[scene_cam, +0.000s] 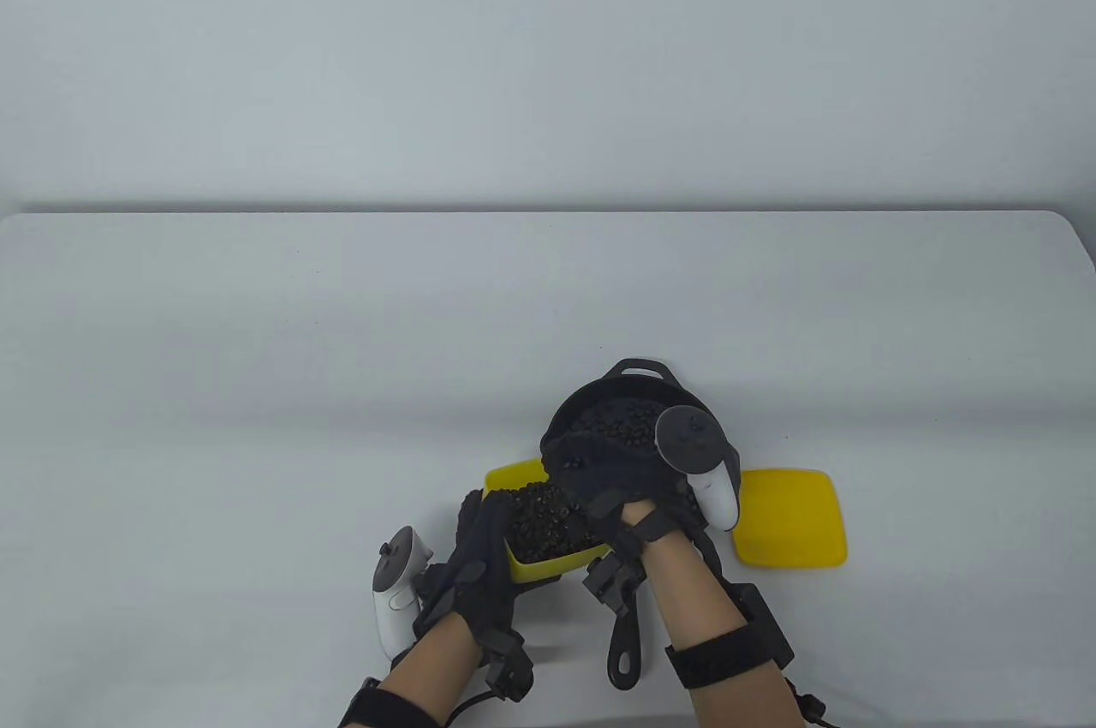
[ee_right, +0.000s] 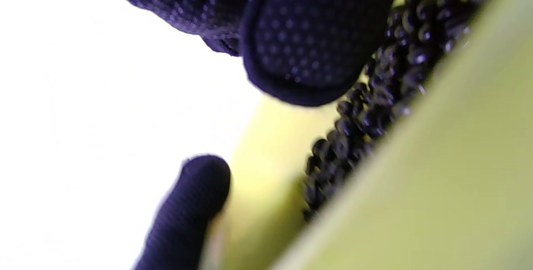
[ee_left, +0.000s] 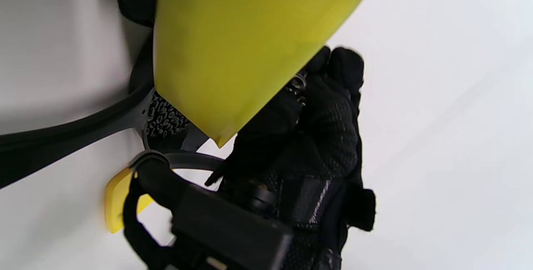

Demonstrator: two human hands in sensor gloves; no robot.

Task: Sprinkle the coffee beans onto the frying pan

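Table view, with both wrist views. The black cast-iron frying pan [scene_cam: 618,420] lies on the white table [scene_cam: 257,385], just beyond and slightly right of the yellow square plastic container [scene_cam: 548,524] of dark coffee beans [scene_cam: 545,516]. Its long axis runs toward you: the handle [scene_cam: 628,642] points at the near edge and passes under your right forearm. A layer of beans already covers the pan floor.

Your right hand [scene_cam: 610,478] is the nearer one to the pan. It sits over the pan's near rim with fingers curled, a few beans showing on the glove. You cannot tell from these views whether it is clenched on a load.

Your left hand [scene_cam: 481,544] grips the container's left wall, and the left wrist view shows the container's underside tipped up off the table.

A yellow square lid [scene_cam: 789,517] lies flat to the right, close beside the pan.

The coming move likely turns on a short forward carry, from container to pan centre.
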